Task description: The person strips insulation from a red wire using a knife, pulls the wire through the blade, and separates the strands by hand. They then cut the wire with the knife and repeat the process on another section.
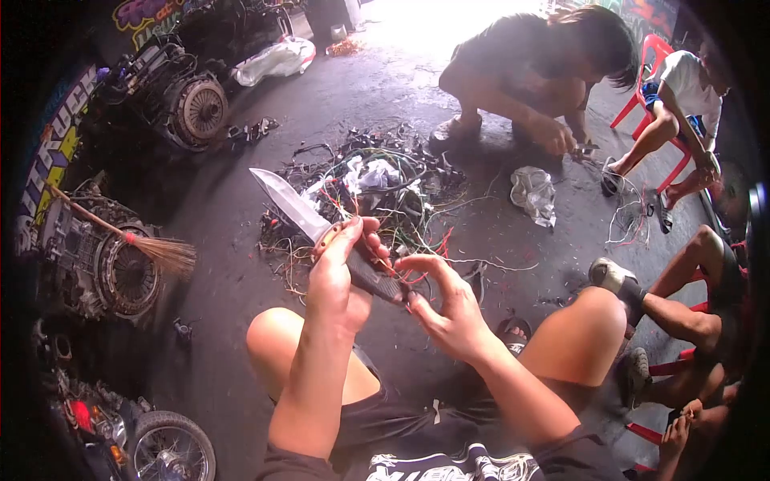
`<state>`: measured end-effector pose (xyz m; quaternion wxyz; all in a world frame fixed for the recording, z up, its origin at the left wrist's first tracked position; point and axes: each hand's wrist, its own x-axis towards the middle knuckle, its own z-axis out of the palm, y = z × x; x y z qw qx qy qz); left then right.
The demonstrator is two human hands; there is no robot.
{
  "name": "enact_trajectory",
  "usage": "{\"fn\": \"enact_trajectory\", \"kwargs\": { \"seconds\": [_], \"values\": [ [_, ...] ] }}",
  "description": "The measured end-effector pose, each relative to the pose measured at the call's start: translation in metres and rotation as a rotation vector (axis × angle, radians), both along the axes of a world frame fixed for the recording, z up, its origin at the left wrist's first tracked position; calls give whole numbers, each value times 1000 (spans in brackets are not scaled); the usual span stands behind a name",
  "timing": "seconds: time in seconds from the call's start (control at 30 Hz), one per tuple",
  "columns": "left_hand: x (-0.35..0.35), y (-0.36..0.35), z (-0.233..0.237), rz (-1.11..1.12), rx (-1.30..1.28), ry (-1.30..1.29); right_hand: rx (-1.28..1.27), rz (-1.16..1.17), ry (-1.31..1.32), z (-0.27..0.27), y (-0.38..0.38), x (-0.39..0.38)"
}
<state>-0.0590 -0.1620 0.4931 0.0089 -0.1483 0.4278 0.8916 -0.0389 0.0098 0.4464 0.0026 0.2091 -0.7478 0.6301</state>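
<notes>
A knife (293,208) with a broad, pointed blade and a dark textured handle is held out in front of me, its tip toward the upper left. My left hand (343,264) wraps the handle close to the blade, thumb along the yellowish part there. At the butt end, my right hand (449,309) pinches the handle between thumb and bent forefinger. Below the knife, a heap of tangled wires (401,172) in black, green, red and white lies on the floor, with pale plastic scraps among it.
Across the heap a person (529,72) squats, hands at thin wires. Other people sit on red chairs (654,60) along the right. A crumpled clear bag (533,196) lies nearby. At left stand engine parts (128,268), a broom (160,250) and a motorcycle wheel (170,449).
</notes>
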Motion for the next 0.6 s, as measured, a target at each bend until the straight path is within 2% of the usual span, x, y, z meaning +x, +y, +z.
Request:
{"fn": "enact_trajectory", "kwargs": {
  "seconds": [0.07, 0.1, 0.2, 0.23, 0.33, 0.5, 0.6],
  "values": [
    [-1, -1, 0, -8, 31, -5, -235, 114, -277, -1, -1, 1],
    [1, 0, 2, -16, 37, -19, -248, 139, -193, -4, 0, -3],
    [3, 2, 0, -32, 41, -11, -208, 124, -199, -4, -6, 0],
    [3, 2, -1, -38, 39, 1, -314, 82, -257, 1, -12, 2],
    [4, 3, 1, -58, -39, 17, -280, 12, -209, -8, -14, -1],
    [5, 2, -5, -80, -176, 53, -136, -30, 101, -2, -16, -2],
    [6, 6, -2, -98, -321, 30, -130, -68, 113, -1, -14, -3]
  ]
}}
